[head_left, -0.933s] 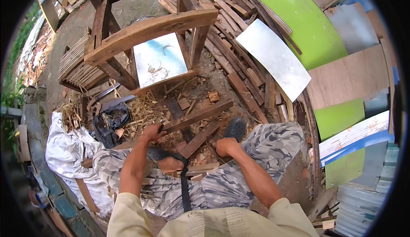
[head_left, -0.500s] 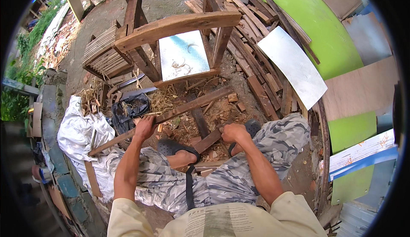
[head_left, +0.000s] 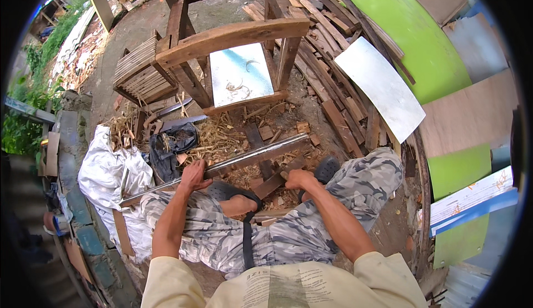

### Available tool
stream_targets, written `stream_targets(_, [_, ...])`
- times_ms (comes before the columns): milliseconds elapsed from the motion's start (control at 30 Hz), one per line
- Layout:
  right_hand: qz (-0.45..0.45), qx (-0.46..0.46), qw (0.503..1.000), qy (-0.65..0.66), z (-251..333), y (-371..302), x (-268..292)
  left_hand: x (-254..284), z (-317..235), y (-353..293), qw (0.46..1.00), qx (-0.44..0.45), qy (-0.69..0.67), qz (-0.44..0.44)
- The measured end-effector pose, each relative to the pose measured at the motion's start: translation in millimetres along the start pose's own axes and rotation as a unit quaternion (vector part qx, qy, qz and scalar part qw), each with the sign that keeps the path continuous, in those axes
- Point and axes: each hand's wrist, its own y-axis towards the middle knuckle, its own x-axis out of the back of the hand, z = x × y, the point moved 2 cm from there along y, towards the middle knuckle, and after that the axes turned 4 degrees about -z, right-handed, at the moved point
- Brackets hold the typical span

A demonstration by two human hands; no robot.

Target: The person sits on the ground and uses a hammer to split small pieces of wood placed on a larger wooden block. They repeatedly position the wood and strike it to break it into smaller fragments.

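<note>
While left hand (head_left: 194,176) grasps strip (head_left: 255,157), near side of frame (head_left: 233,40) | right hand (head_left: 298,179) curled, same side of frame, can't tell if loaded | step: likely positioning strip | next: seems to call for firm left grip, controlled angle

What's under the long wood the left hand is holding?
A dark plank crosses beneath the long wood, among wood shavings. It covers the plank's middle, so I can't see that.
</note>
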Motion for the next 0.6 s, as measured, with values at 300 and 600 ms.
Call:
stream_targets(300, [-0.023,-0.014,0.999,-0.026,-24.0,12.3,-30.3,-5.2,-18.6,-2.1,0.999,-0.021,0.034,-0.033])
stream_targets(600, [0.034,-0.013,0.999,0.038,-34.2,36.2,-39.7,3.1,-16.3,7.6,0.992,0.085,-0.097,-0.011])
